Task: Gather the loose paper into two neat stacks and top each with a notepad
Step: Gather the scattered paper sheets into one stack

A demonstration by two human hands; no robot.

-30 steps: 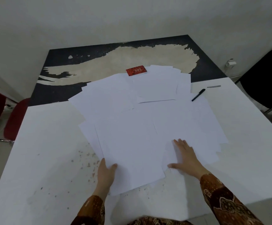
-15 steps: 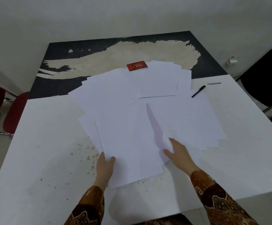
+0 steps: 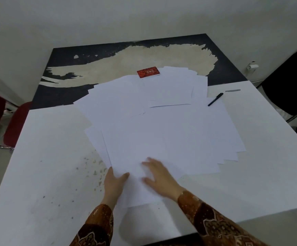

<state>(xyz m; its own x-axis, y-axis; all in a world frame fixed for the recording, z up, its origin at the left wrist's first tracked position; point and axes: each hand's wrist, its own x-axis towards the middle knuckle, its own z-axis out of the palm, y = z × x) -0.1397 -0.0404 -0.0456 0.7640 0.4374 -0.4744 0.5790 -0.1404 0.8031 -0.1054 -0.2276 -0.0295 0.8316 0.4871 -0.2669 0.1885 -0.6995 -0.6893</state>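
Note:
Several loose white paper sheets [image 3: 162, 132] lie fanned and overlapping across the white table [image 3: 46, 166]. My left hand [image 3: 115, 183] holds the near-left edge of the front sheet [image 3: 137, 153], thumb on top, fingers hidden under the paper. A little to its right, my right hand [image 3: 159, 178] lies flat on that same sheet with its fingers spread, blurred by motion. One small red notepad [image 3: 148, 72] sits at the far edge of the paper spread, beyond both hands.
A black pen [image 3: 215, 99] lies on the right side of the papers. The far half of the surface is a worn black tabletop [image 3: 126, 55]. A red chair [image 3: 14, 125] stands at the left and a dark chair [image 3: 289, 86] at the right.
My right hand has slid left across the papers toward my left hand. A sheet edge it had lifted half a second ago now lies flat. My left hand stays on the front sheet's edge.

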